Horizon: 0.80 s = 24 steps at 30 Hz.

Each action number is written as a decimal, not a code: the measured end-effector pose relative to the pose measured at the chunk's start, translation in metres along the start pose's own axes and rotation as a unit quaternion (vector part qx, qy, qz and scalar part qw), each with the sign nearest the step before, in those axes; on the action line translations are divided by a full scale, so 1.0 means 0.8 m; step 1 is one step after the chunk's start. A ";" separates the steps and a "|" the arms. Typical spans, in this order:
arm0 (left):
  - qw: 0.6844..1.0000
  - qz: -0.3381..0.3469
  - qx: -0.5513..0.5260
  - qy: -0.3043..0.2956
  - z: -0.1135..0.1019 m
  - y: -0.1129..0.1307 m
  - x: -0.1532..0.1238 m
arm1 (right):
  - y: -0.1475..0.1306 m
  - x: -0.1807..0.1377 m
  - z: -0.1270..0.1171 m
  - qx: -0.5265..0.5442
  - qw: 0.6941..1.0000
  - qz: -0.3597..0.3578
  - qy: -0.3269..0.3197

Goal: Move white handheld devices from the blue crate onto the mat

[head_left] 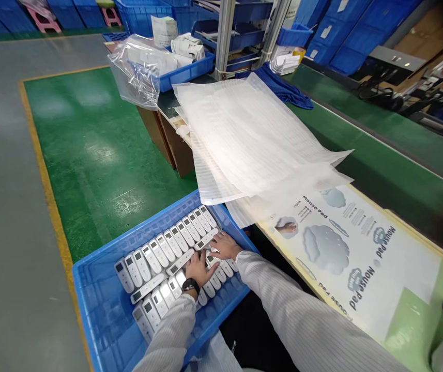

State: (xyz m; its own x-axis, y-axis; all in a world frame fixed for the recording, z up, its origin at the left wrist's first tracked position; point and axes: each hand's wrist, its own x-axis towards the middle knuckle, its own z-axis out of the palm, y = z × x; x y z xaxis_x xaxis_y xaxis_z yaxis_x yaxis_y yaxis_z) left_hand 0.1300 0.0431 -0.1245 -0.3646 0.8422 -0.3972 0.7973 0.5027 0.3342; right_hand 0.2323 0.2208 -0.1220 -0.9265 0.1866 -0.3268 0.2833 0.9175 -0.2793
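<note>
White remote controls (163, 247) with small dark screens stand packed in two rows inside a blue plastic crate (101, 261). Between the rows, several more remotes lie lengthwise end to end, one of them a middle remote control (180, 261). My left hand (200, 268), with a black watch at the wrist, rests on the remotes near the middle, fingers apart. Just to its right, my right hand (225, 246) lies with fingers spread over the remotes at the crate's right end. The hands nearly touch and cover some of the remotes beneath them.
White foam sheets (252, 134) lie stacked on the bench beyond the crate. To the right is a board printed "Mouse Pad" (325, 250). A blue tray (186, 72) with a clear plastic bag (136, 67) sits at the back. Green floor (101, 155) shows at left.
</note>
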 end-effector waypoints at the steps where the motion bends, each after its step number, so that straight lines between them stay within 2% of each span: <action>1: 1.000 0.004 -0.001 -0.007 -0.001 0.000 0.002 | 0.001 0.000 0.000 0.001 1.000 -0.001 0.003; 7: 0.999 0.008 -0.005 -0.050 -0.004 0.000 0.009 | -0.002 -0.003 -0.007 0.008 1.000 -0.004 0.010; 12: 0.998 -0.002 -0.012 -0.056 -0.001 -0.001 0.004 | -0.010 -0.009 -0.032 0.013 0.999 0.009 0.042; 16: 0.999 -0.004 -0.011 -0.048 -0.002 -0.002 0.005 | -0.025 -0.026 -0.064 0.022 0.992 0.062 0.111; 21: 0.999 0.002 0.000 -0.048 -0.011 -0.002 0.009 | -0.048 -0.055 -0.108 0.033 0.967 0.145 0.209; 24: 0.998 0.022 0.018 -0.052 -0.024 -0.002 0.005 | -0.071 -0.078 -0.139 0.065 0.927 0.167 0.330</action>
State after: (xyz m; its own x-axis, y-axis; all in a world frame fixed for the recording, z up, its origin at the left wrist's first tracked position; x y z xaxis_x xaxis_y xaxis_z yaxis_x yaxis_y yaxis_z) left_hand 0.1180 0.0498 -0.1098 -0.2774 0.8378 -0.4702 0.8290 0.4561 0.3237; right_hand 0.2467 0.1960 0.0145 -0.7194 0.6660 0.1974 0.5687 0.7279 -0.3831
